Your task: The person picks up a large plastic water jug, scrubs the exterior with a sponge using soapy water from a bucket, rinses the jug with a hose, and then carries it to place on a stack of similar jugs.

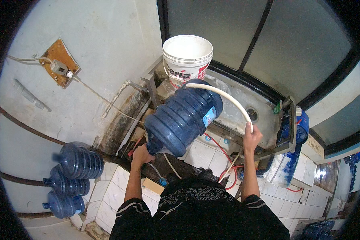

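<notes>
A large blue plastic water jug (177, 117) lies tilted before me, its neck end towards my body and its base by the bucket. My left hand (142, 155) grips the jug at its neck end; the fingers are partly hidden. In my right hand (252, 136) is a pale flexible hose (228, 96), which arches over the jug. The hose's far end lies at the jug's base end; whether it touches is unclear. Behind the jug stands a white plastic bucket (187, 64). A metal sink basin (240, 111) with a drain is beyond and to the right.
Several blue jugs (81, 160) are stacked at the left wall. A wall socket on a board (59, 67) has a cable running down. Red hose (222, 150) crosses the tiled floor. Right of the sink is a blue drum (300, 132). The sink has a metal frame (292, 126).
</notes>
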`<act>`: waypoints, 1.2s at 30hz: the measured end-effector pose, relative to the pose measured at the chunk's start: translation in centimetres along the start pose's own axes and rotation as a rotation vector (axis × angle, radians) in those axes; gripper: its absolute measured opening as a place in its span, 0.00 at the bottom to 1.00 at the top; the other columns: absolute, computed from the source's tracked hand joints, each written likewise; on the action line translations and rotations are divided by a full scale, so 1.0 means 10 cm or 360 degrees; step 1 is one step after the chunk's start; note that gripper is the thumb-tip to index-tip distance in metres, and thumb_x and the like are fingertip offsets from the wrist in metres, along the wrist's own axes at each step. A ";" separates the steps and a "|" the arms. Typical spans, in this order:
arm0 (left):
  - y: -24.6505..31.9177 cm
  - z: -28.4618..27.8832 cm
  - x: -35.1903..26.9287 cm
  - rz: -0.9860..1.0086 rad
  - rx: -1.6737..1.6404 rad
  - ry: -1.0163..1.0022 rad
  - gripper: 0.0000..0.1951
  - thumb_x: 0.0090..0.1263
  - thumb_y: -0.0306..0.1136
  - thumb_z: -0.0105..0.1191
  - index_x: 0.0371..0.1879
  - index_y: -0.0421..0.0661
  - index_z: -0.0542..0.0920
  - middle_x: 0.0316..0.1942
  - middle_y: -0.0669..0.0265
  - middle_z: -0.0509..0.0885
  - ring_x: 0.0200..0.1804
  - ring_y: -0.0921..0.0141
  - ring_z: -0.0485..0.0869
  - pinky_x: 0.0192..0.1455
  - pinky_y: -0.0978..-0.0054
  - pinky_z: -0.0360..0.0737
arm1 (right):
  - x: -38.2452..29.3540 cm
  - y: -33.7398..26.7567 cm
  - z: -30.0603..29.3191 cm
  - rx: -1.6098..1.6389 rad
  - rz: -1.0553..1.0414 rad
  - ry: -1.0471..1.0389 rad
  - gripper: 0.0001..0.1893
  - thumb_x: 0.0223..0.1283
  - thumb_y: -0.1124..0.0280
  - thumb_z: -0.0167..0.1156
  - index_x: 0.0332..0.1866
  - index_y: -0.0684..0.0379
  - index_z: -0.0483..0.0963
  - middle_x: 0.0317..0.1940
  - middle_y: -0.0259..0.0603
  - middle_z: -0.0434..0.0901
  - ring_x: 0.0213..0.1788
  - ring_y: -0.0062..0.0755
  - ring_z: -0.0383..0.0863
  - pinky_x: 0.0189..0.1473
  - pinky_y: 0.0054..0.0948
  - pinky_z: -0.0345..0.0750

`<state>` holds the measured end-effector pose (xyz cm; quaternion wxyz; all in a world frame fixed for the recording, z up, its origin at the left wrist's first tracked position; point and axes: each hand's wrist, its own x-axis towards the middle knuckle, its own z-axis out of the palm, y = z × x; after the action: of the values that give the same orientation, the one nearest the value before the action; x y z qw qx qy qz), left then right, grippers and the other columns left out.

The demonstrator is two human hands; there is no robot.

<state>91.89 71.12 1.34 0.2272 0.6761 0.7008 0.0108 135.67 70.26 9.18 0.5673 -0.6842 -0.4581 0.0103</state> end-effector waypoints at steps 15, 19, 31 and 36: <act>-0.12 0.13 0.09 -0.0029 -0.0025 -0.0131 0.48 0.35 0.42 0.69 0.60 0.43 0.60 0.44 0.47 0.82 0.48 0.53 0.81 0.52 0.60 0.78 | -0.28 0.04 -0.43 -0.0156 -0.0088 -0.0142 0.19 0.61 0.63 0.58 0.20 0.66 0.69 0.11 0.33 0.58 0.19 0.17 0.56 0.20 0.26 0.57; -0.11 0.11 0.06 0.0017 -0.0046 -0.0075 0.33 0.35 0.44 0.68 0.44 0.39 0.78 0.39 0.46 0.83 0.45 0.52 0.82 0.48 0.59 0.79 | -0.43 -0.13 -0.42 -0.0028 0.0004 -0.0261 0.20 0.62 0.64 0.57 0.19 0.67 0.66 0.13 0.29 0.57 0.21 0.17 0.55 0.22 0.26 0.55; -0.13 0.19 0.03 0.0006 -0.0081 -0.0009 0.31 0.35 0.43 0.67 0.40 0.37 0.79 0.39 0.45 0.82 0.45 0.52 0.82 0.48 0.60 0.80 | -0.50 -0.26 0.01 0.0092 -0.0057 -0.0323 0.17 0.57 0.67 0.62 0.17 0.64 0.68 0.09 0.32 0.59 0.16 0.15 0.57 0.18 0.25 0.57; -0.06 0.13 -0.01 -0.0029 -0.0079 -0.0035 0.31 0.35 0.43 0.66 0.41 0.37 0.79 0.38 0.46 0.83 0.45 0.52 0.82 0.48 0.61 0.80 | -0.51 -0.29 0.04 0.0154 -0.0050 -0.0351 0.18 0.57 0.66 0.61 0.17 0.64 0.68 0.09 0.33 0.59 0.16 0.17 0.57 0.18 0.26 0.58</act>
<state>91.80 70.60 -0.02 0.2517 0.6640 0.7039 0.0186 130.75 67.18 8.72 0.5459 -0.6436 -0.5273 0.0985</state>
